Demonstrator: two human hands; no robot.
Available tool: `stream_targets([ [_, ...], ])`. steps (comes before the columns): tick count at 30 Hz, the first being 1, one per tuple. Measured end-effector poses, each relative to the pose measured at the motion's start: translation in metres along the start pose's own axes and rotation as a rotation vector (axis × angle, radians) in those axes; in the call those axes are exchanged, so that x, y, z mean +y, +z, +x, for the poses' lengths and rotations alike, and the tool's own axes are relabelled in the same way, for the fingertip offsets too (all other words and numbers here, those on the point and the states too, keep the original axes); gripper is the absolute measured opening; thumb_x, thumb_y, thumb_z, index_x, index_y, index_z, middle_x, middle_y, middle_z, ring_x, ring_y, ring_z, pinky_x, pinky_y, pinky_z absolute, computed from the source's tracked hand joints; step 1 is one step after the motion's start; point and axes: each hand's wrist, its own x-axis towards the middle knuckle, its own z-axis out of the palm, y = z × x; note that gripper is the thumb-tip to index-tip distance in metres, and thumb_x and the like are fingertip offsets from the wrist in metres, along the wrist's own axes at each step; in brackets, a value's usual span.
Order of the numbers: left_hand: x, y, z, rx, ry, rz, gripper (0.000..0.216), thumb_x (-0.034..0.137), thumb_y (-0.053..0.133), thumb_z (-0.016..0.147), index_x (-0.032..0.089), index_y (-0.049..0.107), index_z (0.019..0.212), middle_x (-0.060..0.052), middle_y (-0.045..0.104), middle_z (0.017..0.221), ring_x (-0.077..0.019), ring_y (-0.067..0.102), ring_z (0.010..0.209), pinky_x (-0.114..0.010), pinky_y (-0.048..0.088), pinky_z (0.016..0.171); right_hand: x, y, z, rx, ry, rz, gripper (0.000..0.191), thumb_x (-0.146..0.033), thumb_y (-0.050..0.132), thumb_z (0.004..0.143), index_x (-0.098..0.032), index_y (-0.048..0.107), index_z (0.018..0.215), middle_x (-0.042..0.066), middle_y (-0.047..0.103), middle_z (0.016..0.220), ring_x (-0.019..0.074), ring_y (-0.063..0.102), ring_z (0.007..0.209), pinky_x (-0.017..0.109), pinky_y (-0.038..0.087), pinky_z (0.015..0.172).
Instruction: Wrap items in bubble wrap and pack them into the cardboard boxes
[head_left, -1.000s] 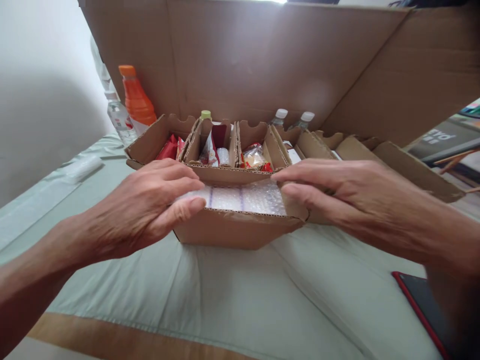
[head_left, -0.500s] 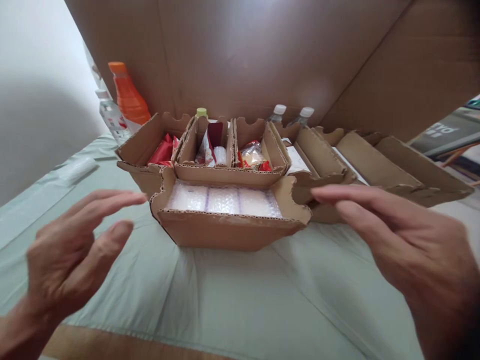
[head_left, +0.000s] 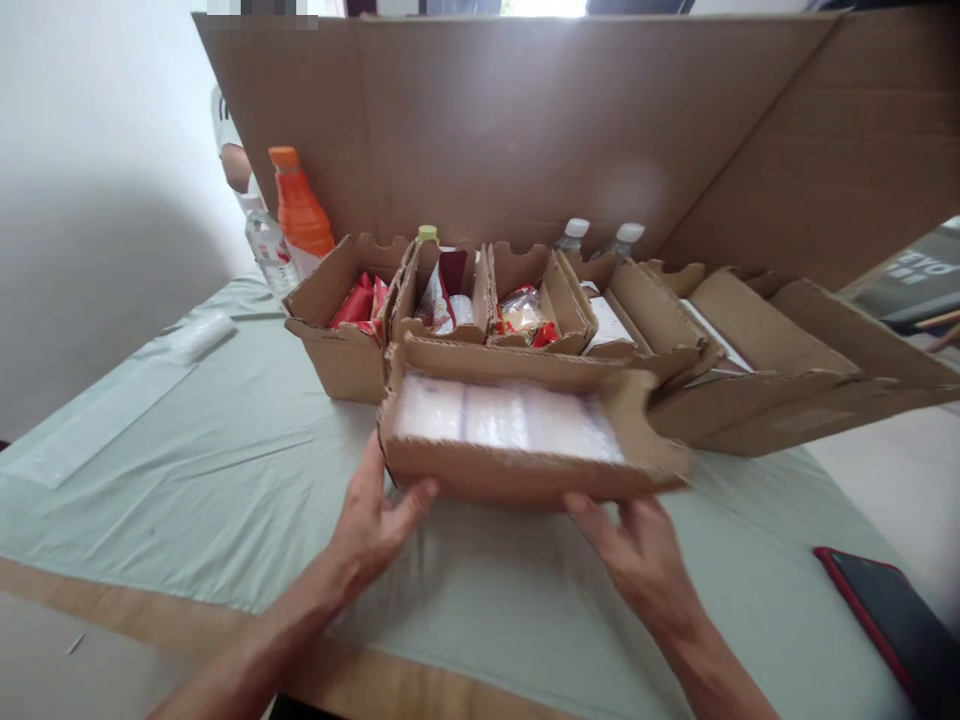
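A shallow cardboard tray [head_left: 525, 470] with bubble-wrapped white pieces [head_left: 502, 418] in it sits nearest me on the pale green cloth. My left hand [head_left: 375, 525] cups the tray's lower left corner, thumb up against its front wall. At the tray's lower right, my right hand [head_left: 637, 555] reaches under the front edge with its fingers spread. Behind the tray stand several cardboard compartments [head_left: 450, 300] with red and clear snack packets.
A big open cardboard flap [head_left: 570, 120] rises behind everything. An orange bottle [head_left: 300, 215], a clear water bottle [head_left: 262, 245] and bottle caps [head_left: 577, 228] stand at the back. More cardboard dividers [head_left: 765, 350] lie right. A red-edged phone [head_left: 892, 625] lies at the lower right.
Both hands left the top of the tray, drew apart and back, then came in low at its front edge. The tray now looks shifted and slightly tilted toward me.
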Motion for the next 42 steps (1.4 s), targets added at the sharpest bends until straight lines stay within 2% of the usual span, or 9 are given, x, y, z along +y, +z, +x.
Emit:
stream_targets([
  [3,0.005,-0.004,-0.052,-0.024,0.048,0.044,0.077,0.047,0.072,0.09,0.026,0.041,0.157,-0.015,0.056,0.152,-0.0366,0.048,0.146,-0.053,0.042,0.121,0.008,-0.019,-0.05,0.094,-0.048,-0.112,0.039,-0.056,0.064,0.092,-0.024,0.076,0.11,0.008,0.077,0.092,0.0342,0.072,0.088,0.046,0.058,0.085],
  [6,0.009,-0.032,-0.084,0.074,-0.056,0.094,0.072,0.045,0.068,0.094,0.029,0.04,0.158,-0.012,0.053,0.156,-0.038,0.039,0.153,-0.059,0.03,0.127,-0.011,-0.011,-0.074,0.015,-0.046,-0.104,0.038,-0.053,0.063,0.093,-0.024,0.077,0.113,0.009,0.077,0.098,0.0313,0.071,0.081,0.041,0.06,0.073],
  [11,0.024,-0.069,-0.043,0.202,-0.019,0.127,0.07,0.044,0.068,0.094,0.023,0.042,0.155,-0.014,0.058,0.147,-0.0374,0.045,0.148,-0.059,0.032,0.125,-0.055,0.025,-0.03,-0.116,-0.006,0.11,0.043,-0.06,0.059,0.093,-0.02,0.074,0.101,0.01,0.075,0.092,0.0197,0.06,0.056,0.031,0.05,0.047],
  [15,0.037,-0.039,-0.019,0.12,0.052,0.066,0.079,0.042,0.068,0.091,0.02,0.035,0.159,-0.015,0.062,0.142,-0.035,0.058,0.134,-0.053,0.045,0.117,-0.039,0.015,-0.016,0.063,-0.052,0.154,0.043,-0.059,0.062,0.092,-0.019,0.072,0.106,0.01,0.077,0.096,0.0284,0.072,0.087,0.039,0.059,0.078],
  [20,0.034,0.004,-0.066,-0.024,0.058,0.044,0.096,0.029,0.068,0.088,0.025,0.014,0.167,-0.014,0.034,0.169,-0.0379,0.038,0.153,-0.056,0.039,0.124,0.004,-0.014,-0.06,0.153,0.067,0.066,0.043,-0.059,0.068,0.089,-0.022,0.076,0.107,0.011,0.077,0.103,0.0366,0.07,0.106,0.054,0.052,0.102],
  [23,0.029,0.001,-0.092,-0.043,0.03,0.06,0.098,0.022,0.066,0.087,0.027,0.01,0.168,-0.012,0.028,0.172,-0.0369,0.031,0.157,-0.057,0.032,0.127,0.014,-0.01,-0.076,0.128,0.084,0.162,0.045,-0.057,0.069,0.089,-0.022,0.075,0.117,0.013,0.076,0.107,0.0383,0.069,0.113,0.055,0.052,0.104],
  [29,0.019,-0.02,-0.101,-0.044,-0.047,0.066,0.089,0.023,0.067,0.089,0.03,0.021,0.166,-0.01,0.041,0.166,-0.0354,0.034,0.156,-0.055,0.031,0.128,0.023,0.004,-0.081,0.118,0.052,0.333,0.055,-0.05,0.071,0.09,-0.022,0.064,0.137,0.015,0.07,0.13,0.0371,0.061,0.13,0.052,0.046,0.113],
  [35,0.001,-0.005,-0.113,-0.027,-0.143,0.013,0.074,0.034,0.064,0.096,0.027,0.031,0.161,-0.013,0.052,0.155,-0.0339,0.041,0.152,-0.054,0.034,0.126,0.036,0.013,-0.102,0.088,0.166,0.308,0.064,-0.052,0.074,0.089,-0.022,0.056,0.143,0.016,0.061,0.142,0.0337,0.052,0.139,0.05,0.037,0.12],
  [42,0.008,0.005,-0.056,0.012,-0.088,-0.033,0.074,0.035,0.071,0.086,0.022,0.042,0.153,-0.016,0.057,0.149,-0.0354,0.049,0.144,-0.058,0.037,0.121,0.014,0.018,-0.075,0.154,0.067,0.352,0.067,-0.049,0.073,0.09,-0.022,0.052,0.148,0.016,0.057,0.148,0.0326,0.05,0.141,0.052,0.034,0.122],
])
